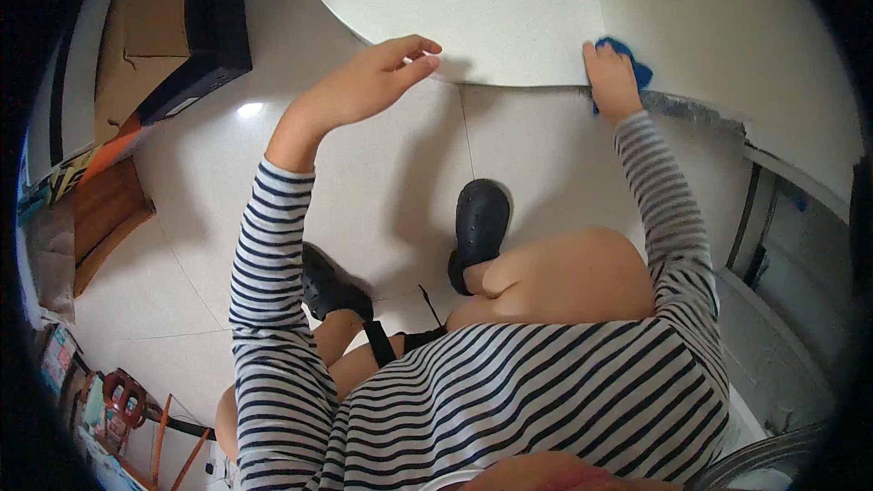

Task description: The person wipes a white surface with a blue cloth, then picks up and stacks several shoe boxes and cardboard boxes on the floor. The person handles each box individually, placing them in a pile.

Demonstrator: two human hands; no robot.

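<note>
My right hand [614,78] presses a blue cloth [642,75] against a smooth white surface. The cloth bunches out beside and above the fingers, at the corner where a round-edged white panel [470,7] meets an upright white one [716,20]. My left hand [392,75] holds nothing. Its fingers are loosely bent, with the thumb apart from them, over the rounded edge of the panel; whether it touches the panel I cannot tell.
A rough grey strip [696,109] runs along the white panel's lower edge. My dark clogs [483,218] stand on the pale tiled floor [382,177]. Cardboard boxes [140,27] and a brown wooden piece [112,218] line the left side. A grey metal-framed recess [784,232] lies at right.
</note>
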